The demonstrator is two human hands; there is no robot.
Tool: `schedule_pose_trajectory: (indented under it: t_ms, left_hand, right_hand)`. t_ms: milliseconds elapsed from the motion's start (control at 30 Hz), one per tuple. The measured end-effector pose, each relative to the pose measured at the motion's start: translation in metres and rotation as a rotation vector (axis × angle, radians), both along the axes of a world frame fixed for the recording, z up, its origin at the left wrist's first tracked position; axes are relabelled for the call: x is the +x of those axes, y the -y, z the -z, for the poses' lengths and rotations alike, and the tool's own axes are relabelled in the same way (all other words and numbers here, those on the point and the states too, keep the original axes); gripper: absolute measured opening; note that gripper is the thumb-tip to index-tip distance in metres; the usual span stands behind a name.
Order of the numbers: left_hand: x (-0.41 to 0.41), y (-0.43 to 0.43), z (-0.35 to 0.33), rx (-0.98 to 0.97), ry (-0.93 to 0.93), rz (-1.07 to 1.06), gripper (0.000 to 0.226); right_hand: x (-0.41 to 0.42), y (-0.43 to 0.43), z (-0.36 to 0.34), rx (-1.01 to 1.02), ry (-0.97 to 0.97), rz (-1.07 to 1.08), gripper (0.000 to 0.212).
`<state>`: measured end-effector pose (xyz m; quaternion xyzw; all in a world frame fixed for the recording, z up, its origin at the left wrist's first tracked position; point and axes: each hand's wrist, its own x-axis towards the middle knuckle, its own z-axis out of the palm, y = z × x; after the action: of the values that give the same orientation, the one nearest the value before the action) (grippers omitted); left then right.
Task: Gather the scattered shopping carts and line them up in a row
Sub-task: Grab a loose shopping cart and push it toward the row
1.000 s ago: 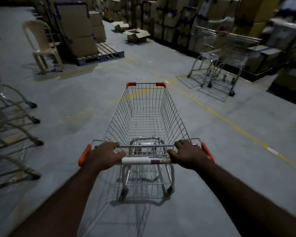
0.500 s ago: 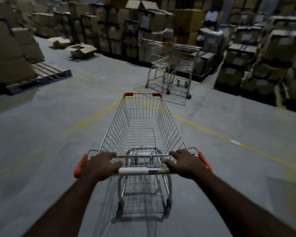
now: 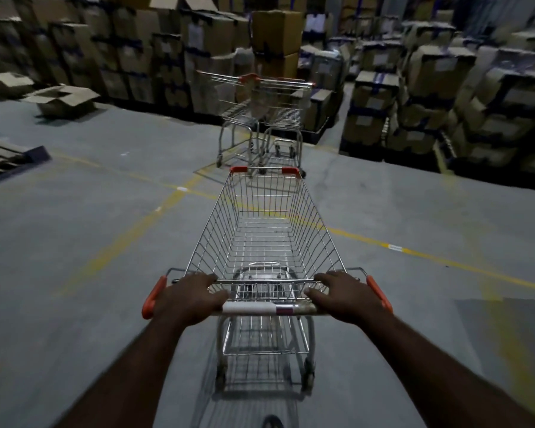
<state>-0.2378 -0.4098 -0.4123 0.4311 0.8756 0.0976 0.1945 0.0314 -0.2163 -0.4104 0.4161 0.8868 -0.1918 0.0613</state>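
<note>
Here left hand (image 3: 189,299) and right hand (image 3: 343,296) curl round the cart handle (image 3: 250,309), basket (image 3: 217,236) ahead.

Bare floor (image 3: 90,242) gives passing room on both sides of the pushed cart (image 3: 269,242). Just ahead, two parked carts (image 3: 278,116), seemingly nested, block the way. Stacked boxes (image 3: 445,97) wall the far side, and a pallet (image 3: 10,156) juts in at left.

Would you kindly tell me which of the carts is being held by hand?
The nearest cart: the left hand and right hand grip its handle. The other carts stand untouched ahead, by the stacked boxes.
</note>
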Motion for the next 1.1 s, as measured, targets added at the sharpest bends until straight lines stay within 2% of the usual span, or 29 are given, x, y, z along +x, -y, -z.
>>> schedule_pose_trajectory:
  t_ms: [267, 500, 733, 967, 1100]
  left_hand:
    - [-0.097, -0.133, -0.001, 0.007, -0.007, 0.056, 0.081]
    - [-0.174, -0.231, 0.0, 0.032, -0.048, 0.113, 0.067]
    - [-0.258, -0.329, 0.002, 0.002, -0.038, 0.208, 0.075]
    - [-0.347, -0.451, 0.004, 0.017, -0.081, 0.328, 0.065]
    - [-0.393, -0.518, 0.006, 0.0, -0.06, 0.409, 0.072]
  right_hand:
    - [-0.089, -0.114, -0.001, -0.01, -0.043, 0.121, 0.07]
    - [-0.157, -0.188, -0.01, -0.019, -0.054, 0.182, 0.065]
    - [-0.225, -0.253, -0.013, 0.001, -0.08, 0.27, 0.063]
    - [-0.303, -0.329, -0.012, -0.011, -0.122, 0.421, 0.065]
    - [-0.341, -0.369, -0.012, -0.019, -0.101, 0.512, 0.066]
